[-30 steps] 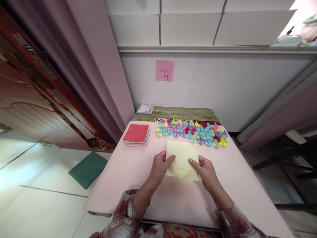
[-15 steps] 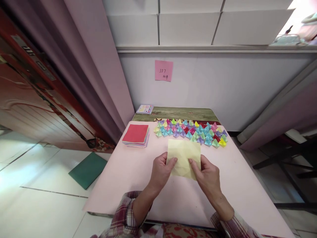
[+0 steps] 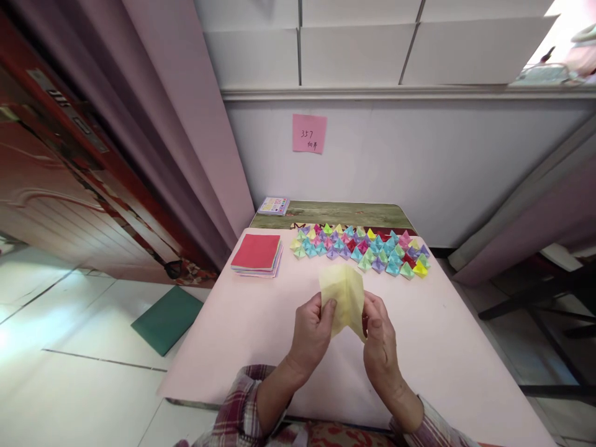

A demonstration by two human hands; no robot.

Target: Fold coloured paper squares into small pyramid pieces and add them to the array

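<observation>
A pale yellow square sheet of origami paper (image 3: 343,295) is held up above the table, bent along an upright crease down its middle. My left hand (image 3: 313,332) pinches its left side, thumb in front and fingers behind. At the right edge, my right hand (image 3: 380,338) has its fingers curled around the paper, with the thumb raised beside them. Beyond the sheet stand rows of small folded paper pieces (image 3: 356,247) in many colours. To the left lies a stack of coloured square paper (image 3: 256,253), red on top.
The pink-covered table (image 3: 223,360) meets a wall with a pink note (image 3: 310,133). A small printed packet (image 3: 274,206) lies on the green wood-patterned strip (image 3: 344,213) at the back. A dark green square (image 3: 166,320) is on the floor at left.
The sheet was nearly flat and is now bent inward along its middle. My right hand has moved left and turned, its thumb coming off the front of the paper.
</observation>
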